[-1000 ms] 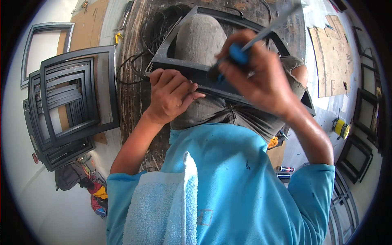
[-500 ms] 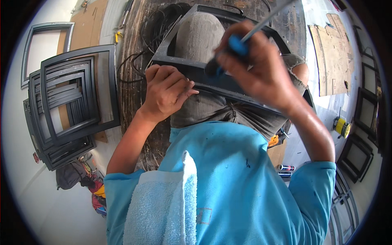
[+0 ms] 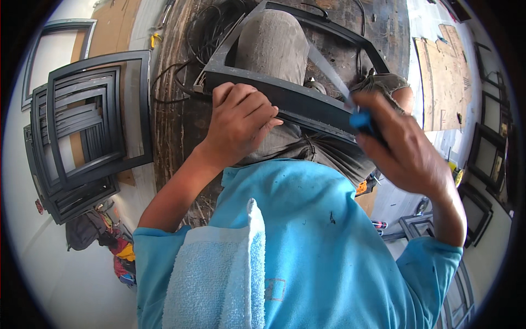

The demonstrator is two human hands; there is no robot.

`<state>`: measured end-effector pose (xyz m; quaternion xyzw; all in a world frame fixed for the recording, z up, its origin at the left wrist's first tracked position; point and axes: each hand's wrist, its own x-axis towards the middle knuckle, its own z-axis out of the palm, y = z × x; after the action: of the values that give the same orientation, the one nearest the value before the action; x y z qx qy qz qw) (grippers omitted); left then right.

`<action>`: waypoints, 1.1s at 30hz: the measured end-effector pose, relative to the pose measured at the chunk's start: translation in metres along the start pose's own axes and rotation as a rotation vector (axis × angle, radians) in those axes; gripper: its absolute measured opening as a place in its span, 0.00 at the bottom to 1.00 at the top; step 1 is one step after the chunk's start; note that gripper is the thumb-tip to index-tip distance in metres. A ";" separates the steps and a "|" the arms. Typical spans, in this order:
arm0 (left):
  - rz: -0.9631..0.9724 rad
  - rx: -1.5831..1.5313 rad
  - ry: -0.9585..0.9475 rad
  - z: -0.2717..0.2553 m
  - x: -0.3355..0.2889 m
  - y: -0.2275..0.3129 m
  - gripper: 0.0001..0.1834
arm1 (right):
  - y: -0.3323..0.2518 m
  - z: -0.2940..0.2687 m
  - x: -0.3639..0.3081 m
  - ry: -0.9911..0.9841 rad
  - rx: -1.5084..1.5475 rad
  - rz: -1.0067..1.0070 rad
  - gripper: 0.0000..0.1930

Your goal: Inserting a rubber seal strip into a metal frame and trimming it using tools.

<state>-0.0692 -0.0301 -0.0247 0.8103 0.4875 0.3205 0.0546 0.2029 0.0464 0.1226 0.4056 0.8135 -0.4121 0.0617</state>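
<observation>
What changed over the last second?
The right hand swung to the person's right and back toward the body, taking the blue-handled screwdriver with it; the shaft pointed up and right in the picture, now up and left. Nothing visibly grabbed or released. Unchanged: the left hand at the near bar of the dark frame, which lies across the lap.

The right hand [image 3: 399,147] has shifted rightward — its blue-handled tool [image 3: 360,120] now points up and left (earlier, up and right).
</observation>
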 end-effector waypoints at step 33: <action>-0.039 -0.102 -0.045 -0.011 0.001 -0.012 0.11 | -0.036 0.010 -0.013 -0.150 -0.289 0.011 0.27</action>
<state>-0.0844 -0.0253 -0.0209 0.8039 0.4848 0.3256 0.1128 0.1838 0.0190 0.1443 0.3650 0.8553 -0.3194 0.1823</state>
